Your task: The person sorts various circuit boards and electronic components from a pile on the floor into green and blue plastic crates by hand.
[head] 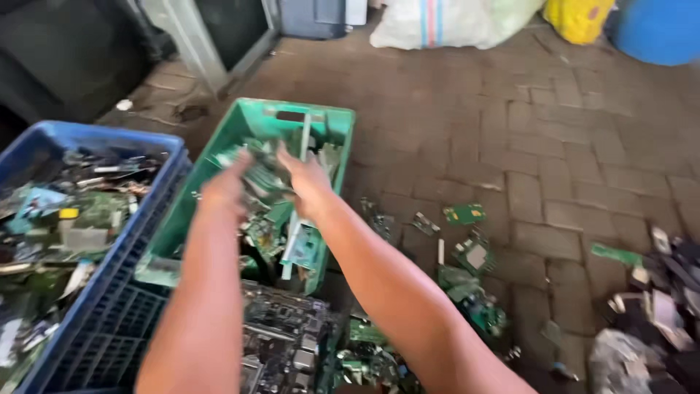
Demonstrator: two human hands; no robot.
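Both my arms reach forward over a green plastic crate [244,120] that holds several green circuit boards. My left hand [227,186] hovers above the crate's middle, blurred, with its fingers apart. My right hand [306,179] is beside it over the same boards, fingers extended. A pale green board [257,175] lies between the two hands; I cannot tell whether either hand grips it. A large dark circuit board [281,339] lies below my forearms, in front of the crate.
A blue plastic crate [109,292] full of mixed boards and parts stands at the left. Loose boards [467,270] litter the brick floor at the right. A heap of scrap [656,292] sits far right. Sacks and a blue barrel [656,29] stand at the back.
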